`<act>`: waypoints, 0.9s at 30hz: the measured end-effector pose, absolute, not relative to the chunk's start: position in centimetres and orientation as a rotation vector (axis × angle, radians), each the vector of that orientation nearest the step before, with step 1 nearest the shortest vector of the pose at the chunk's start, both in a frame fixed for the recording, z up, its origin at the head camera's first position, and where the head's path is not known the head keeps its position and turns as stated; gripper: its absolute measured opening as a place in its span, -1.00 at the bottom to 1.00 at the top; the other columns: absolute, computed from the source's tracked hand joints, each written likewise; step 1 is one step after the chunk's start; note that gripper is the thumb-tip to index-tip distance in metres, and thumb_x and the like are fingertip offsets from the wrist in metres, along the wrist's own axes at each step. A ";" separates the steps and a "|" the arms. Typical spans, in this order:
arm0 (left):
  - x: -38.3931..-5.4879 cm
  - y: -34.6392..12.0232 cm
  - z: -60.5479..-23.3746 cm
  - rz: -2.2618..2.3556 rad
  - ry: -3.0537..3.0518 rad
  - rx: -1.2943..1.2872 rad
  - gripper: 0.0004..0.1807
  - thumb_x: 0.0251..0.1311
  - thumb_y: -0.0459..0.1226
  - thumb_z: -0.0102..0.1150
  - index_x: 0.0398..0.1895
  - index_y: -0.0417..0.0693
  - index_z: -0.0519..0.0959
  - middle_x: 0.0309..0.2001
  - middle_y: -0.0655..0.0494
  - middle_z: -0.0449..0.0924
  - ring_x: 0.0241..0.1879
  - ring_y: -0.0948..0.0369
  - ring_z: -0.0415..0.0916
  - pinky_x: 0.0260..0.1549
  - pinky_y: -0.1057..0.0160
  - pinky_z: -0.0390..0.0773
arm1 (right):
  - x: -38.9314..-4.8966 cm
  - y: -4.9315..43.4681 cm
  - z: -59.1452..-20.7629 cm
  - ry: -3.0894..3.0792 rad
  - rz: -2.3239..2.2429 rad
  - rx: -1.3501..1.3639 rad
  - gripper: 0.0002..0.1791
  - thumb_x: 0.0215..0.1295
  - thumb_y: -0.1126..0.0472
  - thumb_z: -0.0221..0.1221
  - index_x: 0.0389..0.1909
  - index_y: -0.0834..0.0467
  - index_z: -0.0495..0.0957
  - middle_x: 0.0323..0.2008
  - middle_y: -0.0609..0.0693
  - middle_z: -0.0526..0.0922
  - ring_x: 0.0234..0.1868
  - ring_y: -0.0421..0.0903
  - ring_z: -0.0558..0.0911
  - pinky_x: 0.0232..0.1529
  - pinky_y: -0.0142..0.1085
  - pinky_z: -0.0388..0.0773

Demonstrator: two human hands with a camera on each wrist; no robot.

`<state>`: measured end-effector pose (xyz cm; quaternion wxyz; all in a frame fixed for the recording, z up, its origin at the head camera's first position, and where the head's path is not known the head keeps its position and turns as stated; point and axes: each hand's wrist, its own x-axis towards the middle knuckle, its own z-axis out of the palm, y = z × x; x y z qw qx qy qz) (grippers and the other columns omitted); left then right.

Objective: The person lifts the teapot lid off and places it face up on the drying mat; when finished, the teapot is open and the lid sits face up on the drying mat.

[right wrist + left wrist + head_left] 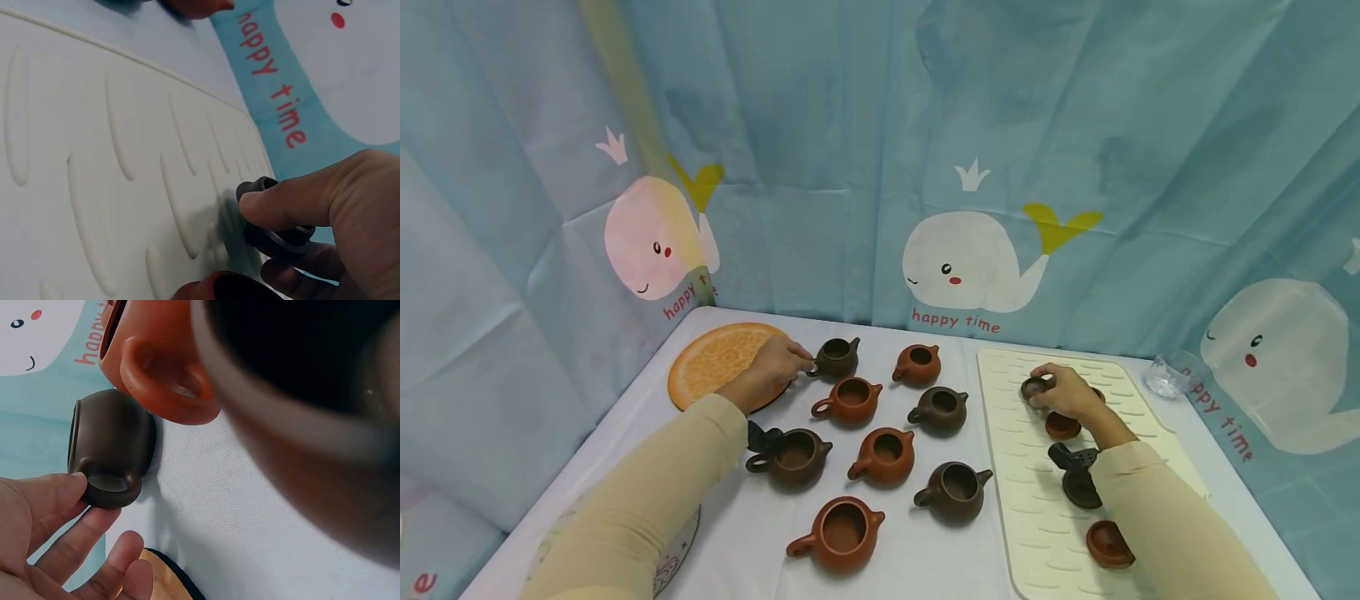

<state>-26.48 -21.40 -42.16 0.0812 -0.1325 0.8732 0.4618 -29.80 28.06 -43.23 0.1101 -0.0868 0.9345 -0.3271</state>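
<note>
At the back of the white table, my left hand [781,360] pinches the loop handle of a dark brown lidless teapot [844,368]. Thumb and fingertips meet at that handle in the left wrist view, where the teapot [119,431] stands beyond a reddish one [169,362]. Over the cream ridged mat [1026,508], my right hand [1070,393] holds a small dark brown teapot lid [278,242] between thumb and fingers. Close by on the mat lie a reddish lid [1062,427], a dark lid [1081,492] and another reddish lid [1108,546], partly covered by my right arm.
Several lidless teapots, brown and reddish, stand in rows mid-table, including a reddish one [842,542] in front. An orange-slice round mat [711,367] lies at left. A patterned round item [683,557] shows under my left sleeve. A clear glass dish [1167,379] sits far right.
</note>
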 end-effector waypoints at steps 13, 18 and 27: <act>-26.4 -21.3 -42.1 1.455 2.557 -0.412 -0.79 0.21 -0.38 0.22 -0.11 -0.27 0.66 -0.02 -0.13 0.49 -0.23 0.02 0.44 -0.19 0.03 0.51 | -29.5 28.1 -43.4 2.788 -0.870 -0.259 -0.44 0.20 0.26 0.29 0.19 0.34 0.39 -0.15 0.31 0.52 -0.20 0.17 0.53 -0.29 -0.01 0.47; -26.5 -21.3 -42.1 1.399 2.586 -0.419 -0.80 0.22 -0.37 0.23 -0.12 -0.25 0.67 -0.04 -0.11 0.50 -0.27 0.03 0.45 -0.29 0.08 0.52 | -29.1 28.3 -43.1 2.773 -0.892 -0.287 -0.38 0.23 0.24 0.27 0.26 0.38 0.31 -0.15 0.32 0.49 -0.26 0.15 0.53 -0.35 -0.05 0.48; -26.6 -21.6 -41.8 1.430 2.563 -0.401 -0.79 0.23 -0.34 0.20 -0.10 -0.24 0.65 -0.15 -0.16 0.55 -0.50 0.11 0.41 -0.42 0.06 0.49 | -28.9 29.1 -42.2 2.812 -0.903 -0.236 -0.38 0.32 0.12 0.19 0.31 0.33 0.29 -0.03 0.38 0.49 -0.11 0.25 0.55 -0.23 0.04 0.50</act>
